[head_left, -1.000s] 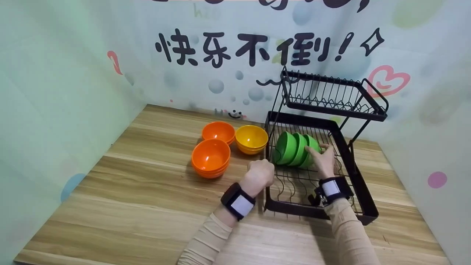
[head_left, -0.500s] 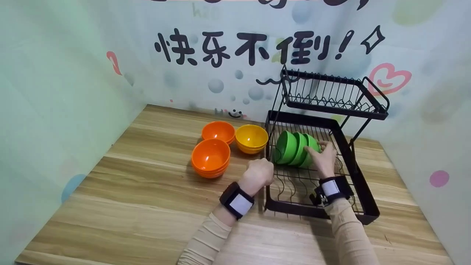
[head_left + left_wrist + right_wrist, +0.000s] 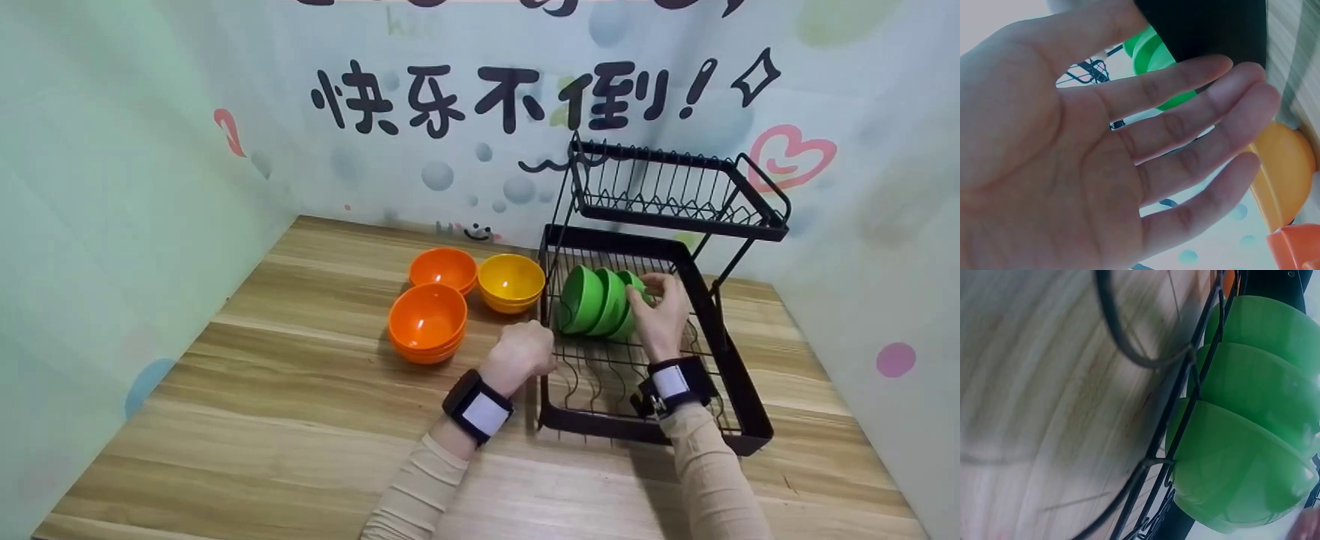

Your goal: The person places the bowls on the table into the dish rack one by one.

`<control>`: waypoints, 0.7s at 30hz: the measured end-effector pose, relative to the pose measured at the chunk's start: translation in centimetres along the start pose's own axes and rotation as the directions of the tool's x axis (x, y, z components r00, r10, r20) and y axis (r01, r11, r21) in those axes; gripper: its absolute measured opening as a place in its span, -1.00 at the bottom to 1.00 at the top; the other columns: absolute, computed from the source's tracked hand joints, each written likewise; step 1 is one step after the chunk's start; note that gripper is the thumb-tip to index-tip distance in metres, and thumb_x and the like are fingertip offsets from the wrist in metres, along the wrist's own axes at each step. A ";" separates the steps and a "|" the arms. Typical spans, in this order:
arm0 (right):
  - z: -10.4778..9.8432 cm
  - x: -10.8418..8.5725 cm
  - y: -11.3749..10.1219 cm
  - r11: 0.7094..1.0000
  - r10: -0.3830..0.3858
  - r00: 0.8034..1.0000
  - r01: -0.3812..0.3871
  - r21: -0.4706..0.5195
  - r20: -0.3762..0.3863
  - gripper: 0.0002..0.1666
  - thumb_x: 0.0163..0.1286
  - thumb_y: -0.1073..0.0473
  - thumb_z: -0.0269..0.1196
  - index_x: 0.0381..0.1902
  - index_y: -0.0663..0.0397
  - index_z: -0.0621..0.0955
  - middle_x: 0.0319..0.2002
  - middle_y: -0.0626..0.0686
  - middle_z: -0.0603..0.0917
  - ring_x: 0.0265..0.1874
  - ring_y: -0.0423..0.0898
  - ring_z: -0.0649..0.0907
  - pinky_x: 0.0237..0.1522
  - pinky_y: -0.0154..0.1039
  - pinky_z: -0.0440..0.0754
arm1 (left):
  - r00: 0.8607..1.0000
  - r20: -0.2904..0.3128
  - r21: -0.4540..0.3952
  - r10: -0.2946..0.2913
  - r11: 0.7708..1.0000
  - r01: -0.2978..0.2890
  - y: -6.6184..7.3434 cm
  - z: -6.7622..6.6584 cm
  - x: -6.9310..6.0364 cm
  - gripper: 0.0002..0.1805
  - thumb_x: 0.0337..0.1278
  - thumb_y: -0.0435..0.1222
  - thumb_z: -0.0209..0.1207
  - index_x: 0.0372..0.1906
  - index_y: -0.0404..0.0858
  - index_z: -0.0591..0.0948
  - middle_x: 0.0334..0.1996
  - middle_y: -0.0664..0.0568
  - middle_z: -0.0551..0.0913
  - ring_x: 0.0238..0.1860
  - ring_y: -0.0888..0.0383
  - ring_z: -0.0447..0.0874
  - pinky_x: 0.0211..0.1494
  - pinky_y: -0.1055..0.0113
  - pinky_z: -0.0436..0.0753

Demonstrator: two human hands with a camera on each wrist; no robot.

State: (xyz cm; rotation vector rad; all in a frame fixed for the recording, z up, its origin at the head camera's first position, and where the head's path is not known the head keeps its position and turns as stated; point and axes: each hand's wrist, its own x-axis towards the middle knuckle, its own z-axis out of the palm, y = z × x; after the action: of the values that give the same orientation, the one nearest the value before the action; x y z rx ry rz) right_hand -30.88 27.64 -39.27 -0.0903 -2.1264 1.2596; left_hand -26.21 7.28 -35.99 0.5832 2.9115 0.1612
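Three green bowls (image 3: 582, 300) stand on edge, nested in a row, on the lower tier of a black dish rack (image 3: 600, 430). At the right-hand bowl (image 3: 1235, 461) is my right hand (image 3: 663, 319), its thumb and bent fingers close to the bowl's outer side. Only a blurred bit of that hand shows in the right wrist view. My left hand (image 3: 521, 351) is at the rack's left edge. In the left wrist view its long fingers (image 3: 1185, 132) lie over the black side wall (image 3: 1213, 34), while the thumb's end is hidden behind that wall.
Left of the rack, yellow bowls (image 3: 511, 279) sit stacked upright on the wooden table (image 3: 247, 390). Beside them are two stacks of orange bowls, one at the back (image 3: 442, 268) and one in front (image 3: 427, 319). An upper rack tier (image 3: 675, 219) overhangs the back.
My right hand has shifted slightly up and away, its fingers now nearer the top of the right-hand bowl. The left hand stays at the rack's edge, and the bowls hold their places.
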 end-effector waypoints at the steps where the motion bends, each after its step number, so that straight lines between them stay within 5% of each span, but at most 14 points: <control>1: 0.0 0.0 0.0 1.000 -0.012 1.000 0.012 0.004 0.000 -0.70 0.24 0.29 0.24 -0.09 0.33 0.53 -0.17 0.20 0.56 -0.23 -0.10 0.54 -0.19 -0.41 0.43 | 1.000 0.000 0.001 0.010 1.000 -0.010 -0.1 0.0 0.0 -0.68 0.14 -0.07 0.20 -0.15 -0.21 0.69 -0.03 -0.03 0.67 -0.04 0.05 0.66 -0.01 0.15 0.65; 5: -0.1 -0.5 -1.0 0.998 -0.056 0.997 0.054 0.031 0.055 -0.76 0.27 0.29 0.22 -0.12 0.31 0.55 -0.35 0.12 0.62 -0.44 -0.29 0.56 -0.37 -0.51 0.49 | 0.998 -0.037 0.001 0.047 0.999 -0.047 -0.5 -0.1 0.2 -0.69 0.17 -0.08 0.17 -0.17 -0.22 0.69 -0.04 -0.05 0.67 -0.04 0.03 0.67 -0.01 0.12 0.65; 8: -0.5 -1.1 -2.5 0.995 -0.082 0.986 0.073 0.065 0.146 -0.73 0.29 0.30 0.20 -0.10 0.37 0.53 -0.40 0.26 0.64 -0.58 -0.33 0.57 -0.50 -0.51 0.50 | 0.993 -0.102 -0.007 0.067 0.998 -0.068 -0.8 -0.2 0.5 -0.72 0.19 -0.13 0.15 -0.18 -0.24 0.69 -0.07 -0.06 0.69 -0.05 0.00 0.68 -0.03 0.10 0.65; 13: -0.8 -1.6 -3.6 0.988 -0.135 0.964 0.113 0.106 0.230 -0.73 0.29 0.35 0.19 -0.11 0.48 0.53 -0.52 0.31 0.61 -0.76 -0.46 0.46 -0.63 -0.51 0.47 | 0.972 -0.220 0.029 0.079 0.997 -0.074 -1.4 0.4 1.6 -0.67 0.23 -0.14 0.12 -0.01 -0.25 0.59 -0.05 -0.11 0.67 -0.02 -0.04 0.65 -0.05 0.10 0.66; 17: -0.6 -1.6 -3.6 0.984 -0.161 0.960 0.140 0.106 0.231 -0.79 0.28 0.38 0.20 -0.17 0.46 0.55 -0.61 0.00 0.56 -0.80 -0.43 0.45 -0.66 -0.49 0.45 | 0.937 -0.343 0.087 0.069 0.995 -0.041 -1.9 1.1 2.6 -0.59 0.23 -0.15 0.13 0.13 -0.23 0.51 0.02 -0.12 0.60 0.05 -0.03 0.57 0.00 0.14 0.63; 21: -0.6 -1.6 -3.6 0.985 -0.159 0.955 0.136 0.106 0.251 -0.78 0.28 0.37 0.19 -0.16 0.45 0.56 -0.62 -0.05 0.54 -0.80 -0.41 0.46 -0.70 -0.49 0.43 | 0.895 -0.442 0.116 0.063 0.993 -0.012 -2.4 1.8 3.5 -0.58 0.20 -0.17 0.16 0.14 -0.20 0.49 0.06 -0.11 0.54 0.08 -0.03 0.51 0.03 0.15 0.59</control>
State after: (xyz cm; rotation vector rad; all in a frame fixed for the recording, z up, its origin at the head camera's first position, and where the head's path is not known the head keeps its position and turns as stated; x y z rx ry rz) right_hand -28.31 25.62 -37.03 0.2818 -2.2440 1.3322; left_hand -29.94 6.61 -38.59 0.7014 3.3741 0.1573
